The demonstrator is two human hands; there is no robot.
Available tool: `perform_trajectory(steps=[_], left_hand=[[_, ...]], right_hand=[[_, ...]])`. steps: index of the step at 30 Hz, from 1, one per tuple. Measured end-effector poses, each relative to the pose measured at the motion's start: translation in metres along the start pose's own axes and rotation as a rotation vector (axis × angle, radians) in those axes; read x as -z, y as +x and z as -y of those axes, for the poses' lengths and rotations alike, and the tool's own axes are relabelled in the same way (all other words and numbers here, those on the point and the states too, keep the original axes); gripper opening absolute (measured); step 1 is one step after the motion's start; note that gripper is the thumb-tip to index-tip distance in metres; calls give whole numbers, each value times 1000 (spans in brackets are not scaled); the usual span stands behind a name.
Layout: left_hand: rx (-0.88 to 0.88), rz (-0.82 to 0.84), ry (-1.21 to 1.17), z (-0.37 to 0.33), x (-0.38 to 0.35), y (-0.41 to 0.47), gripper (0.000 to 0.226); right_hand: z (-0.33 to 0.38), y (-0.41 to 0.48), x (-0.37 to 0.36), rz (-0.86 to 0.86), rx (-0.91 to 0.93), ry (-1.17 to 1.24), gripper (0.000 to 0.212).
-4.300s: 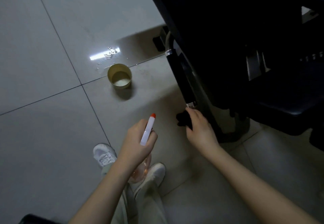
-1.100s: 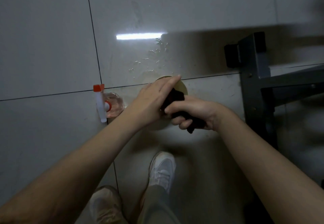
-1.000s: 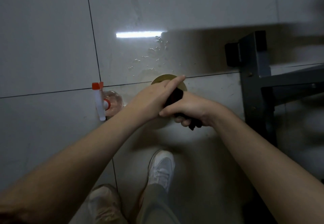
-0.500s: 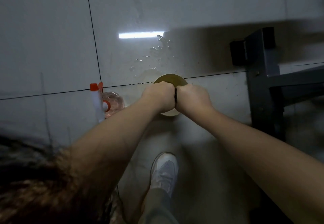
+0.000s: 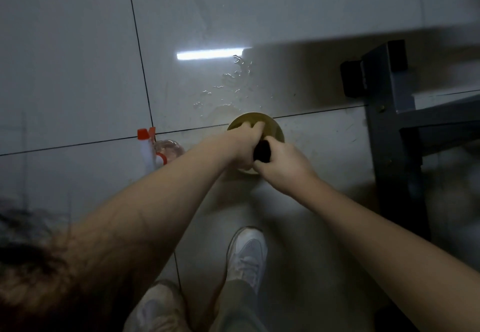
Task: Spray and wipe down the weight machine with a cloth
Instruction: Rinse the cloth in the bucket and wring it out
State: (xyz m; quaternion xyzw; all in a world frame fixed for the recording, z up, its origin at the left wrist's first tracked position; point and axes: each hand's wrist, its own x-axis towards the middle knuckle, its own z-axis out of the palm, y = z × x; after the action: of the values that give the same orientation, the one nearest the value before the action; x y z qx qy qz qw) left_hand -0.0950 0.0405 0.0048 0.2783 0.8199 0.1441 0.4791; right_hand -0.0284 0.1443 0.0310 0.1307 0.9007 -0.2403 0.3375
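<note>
**Head view: hands and cloth.** Both hands meet over a yellowish container [image 5: 274, 128] that stands on the floor. The left hand [image 5: 245, 144] and the right hand [image 5: 284, 167] are each clenched round the dark cloth [image 5: 262, 151]. The fists touch, and only a short section of fabric shows between them.

**Change.** One second earlier the left fingers lay straight along the cloth; they are now curled fully round it. The spray bottle [image 5: 149, 150], carried in the left hand a few seconds ago, now stands on the floor just beside the left forearm.

**Meaning for the task.** The grip reads as wringing the cloth over the container (a judgement; no running water can be made out). Wiping is therefore paused. Only a dark grey frame foot of the weight machine [image 5: 389, 113] shows at the right, well apart from both hands and untouched.

**Surface and room.** The floor [image 5: 78, 72] is large, glossy, pale tile with dark grout lines.
- A puddle [image 5: 228, 87] of scattered drops lies just beyond the container and is a likely slip hazard.
- A strip-light reflection [image 5: 210, 54] lies on the tile beyond the puddle.
- A white shoe [image 5: 246, 251] stands below the hands.
- Lighting is dim, and the floor around the machine lies in shadow.
</note>
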Motion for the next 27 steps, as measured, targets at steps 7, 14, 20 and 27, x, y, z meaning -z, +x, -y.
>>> perform_trajectory(steps=[7, 14, 20, 27], left_hand=[[-413, -863, 148, 14, -38, -17, 46], [-669, -719, 265, 15, -18, -25, 51], [-336, -404, 599, 4, 19, -28, 23], [33, -51, 16, -10, 4, 2, 19]], right_hand=[[-1, -2, 16, 197, -426, 944, 16], [4, -12, 27, 797, -302, 1086, 24], [28, -2, 27, 195, -149, 263, 32], [9, 19, 19, -98, 97, -490, 15]])
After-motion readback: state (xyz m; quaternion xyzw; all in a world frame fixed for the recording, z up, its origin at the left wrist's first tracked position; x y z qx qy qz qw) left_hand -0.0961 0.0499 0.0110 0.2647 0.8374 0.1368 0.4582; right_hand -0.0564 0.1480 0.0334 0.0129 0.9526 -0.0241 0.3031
